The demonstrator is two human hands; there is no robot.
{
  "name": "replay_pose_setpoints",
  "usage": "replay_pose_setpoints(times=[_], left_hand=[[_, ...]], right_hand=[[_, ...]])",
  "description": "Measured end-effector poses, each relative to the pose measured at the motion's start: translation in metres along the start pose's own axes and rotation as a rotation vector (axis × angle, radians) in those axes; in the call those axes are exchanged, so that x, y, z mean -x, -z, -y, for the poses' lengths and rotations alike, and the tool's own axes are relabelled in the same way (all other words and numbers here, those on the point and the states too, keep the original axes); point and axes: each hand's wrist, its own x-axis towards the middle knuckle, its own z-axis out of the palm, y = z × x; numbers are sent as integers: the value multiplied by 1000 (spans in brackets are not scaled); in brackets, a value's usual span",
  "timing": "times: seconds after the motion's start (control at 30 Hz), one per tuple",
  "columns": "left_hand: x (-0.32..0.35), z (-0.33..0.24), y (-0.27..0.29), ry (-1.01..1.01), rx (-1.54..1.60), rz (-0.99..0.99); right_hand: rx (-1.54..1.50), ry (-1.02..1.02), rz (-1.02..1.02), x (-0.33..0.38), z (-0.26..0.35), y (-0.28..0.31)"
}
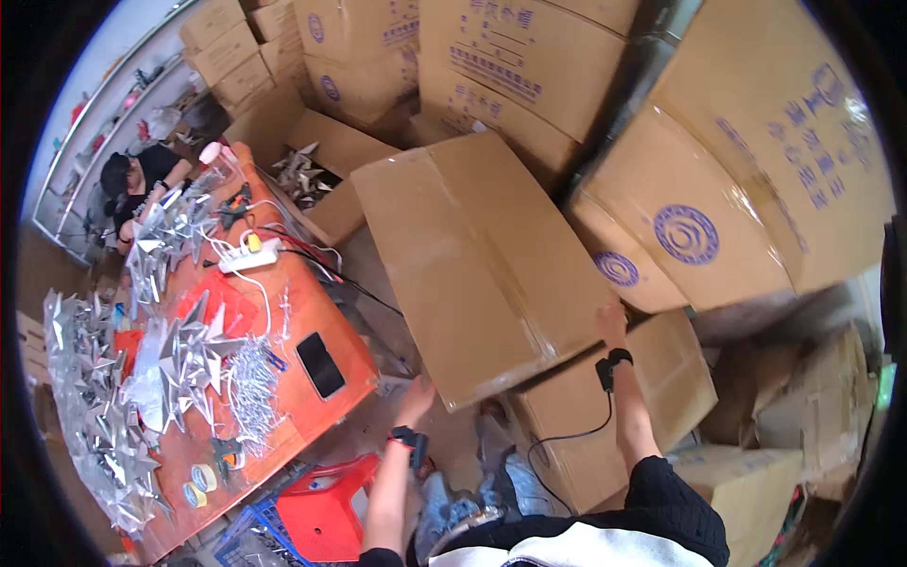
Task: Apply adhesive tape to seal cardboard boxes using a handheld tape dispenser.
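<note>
A large closed cardboard box (472,255), taped along its middle, is tilted in front of me, between the table and the stacked cartons. My left hand (416,401) is at its near left corner, the fingers partly hidden by the box edge. My right hand (612,323) grips its right side, with the fingertips against the cardboard. The box is held between the two hands; what it rests on, if anything, is hidden beneath it. Below its right edge is another carton (567,439).
On my left, an orange-red table (312,283) carries silver star ornaments (189,359), a phone (321,366), tape rolls (198,484) and a power strip (250,255). A red stool (326,510) stands near my left forearm. Tall cartons (699,217) lean at right. A co-worker (142,184) sits behind the table.
</note>
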Motion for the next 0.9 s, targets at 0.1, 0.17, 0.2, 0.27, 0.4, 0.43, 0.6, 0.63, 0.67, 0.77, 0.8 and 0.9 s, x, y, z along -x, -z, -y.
replay_pose_setpoints(times=[0.1,0.17,0.2,0.27,0.4,0.43,0.6,0.63,0.67,0.77,0.8,0.9], left_hand=[[-13,29,27,360,70,11],[-37,29,-1,339,-10,-156],[-50,37,-12,316,-96,-308],[-82,76,19,291,112,-320],[-137,52,22,310,351,-312],[-142,44,18,297,361,-295],[-95,43,35,713,-10,-391],[-87,39,31,699,-5,-386],[-74,41,29,689,10,-432],[-41,23,14,624,67,-445],[-23,28,6,605,47,-433],[35,69,-10,527,34,-462]], right_hand=[[-526,-378,93,-31,141,22],[-527,-355,144,-54,121,14],[-535,-337,150,-65,119,8],[-662,-281,258,-88,139,-13],[-444,-164,345,-114,102,-55],[-368,-134,368,-117,87,-58],[-339,-507,440,-85,164,10],[-384,-495,396,-79,157,14],[-437,-471,360,-73,156,19],[-434,-576,318,-38,128,35],[-433,-584,313,-25,120,35],[-462,-435,298,12,110,41]])
